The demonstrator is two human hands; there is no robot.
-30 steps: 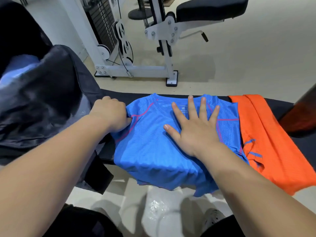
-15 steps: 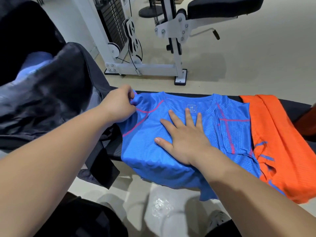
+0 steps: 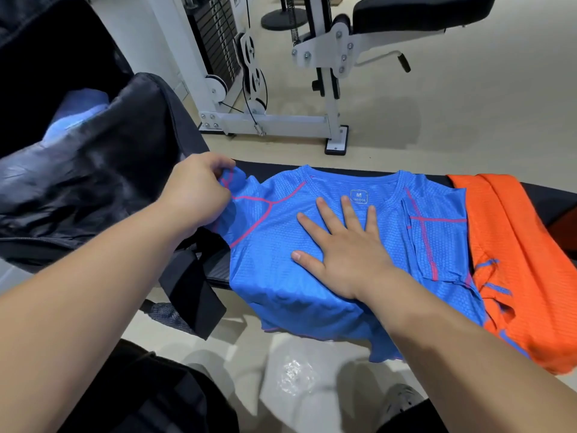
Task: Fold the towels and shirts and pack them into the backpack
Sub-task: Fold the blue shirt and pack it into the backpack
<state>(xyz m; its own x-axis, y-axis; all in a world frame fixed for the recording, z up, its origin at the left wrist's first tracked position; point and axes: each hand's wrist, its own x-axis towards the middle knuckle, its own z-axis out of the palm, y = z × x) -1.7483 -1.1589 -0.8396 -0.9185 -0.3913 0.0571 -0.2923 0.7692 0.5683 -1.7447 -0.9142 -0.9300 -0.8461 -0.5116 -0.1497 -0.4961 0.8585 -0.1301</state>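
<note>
Both my bare hands are out, one pinching, one flat.
My left hand (image 3: 196, 195) is curled, fingers and thumb pinching the sleeve of the blue shirt (image 3: 281, 276), forearm reaching in from the lower left. My right hand (image 3: 346, 254) presses palm down on it, fingers straight and spread, thumb out to the left, forearm coming from the lower right.

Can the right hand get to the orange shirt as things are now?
Probably yes. The right hand lies flat and empty on the blue shirt, and the orange shirt lies next to that shirt, uncovered, with nothing standing between.
</note>
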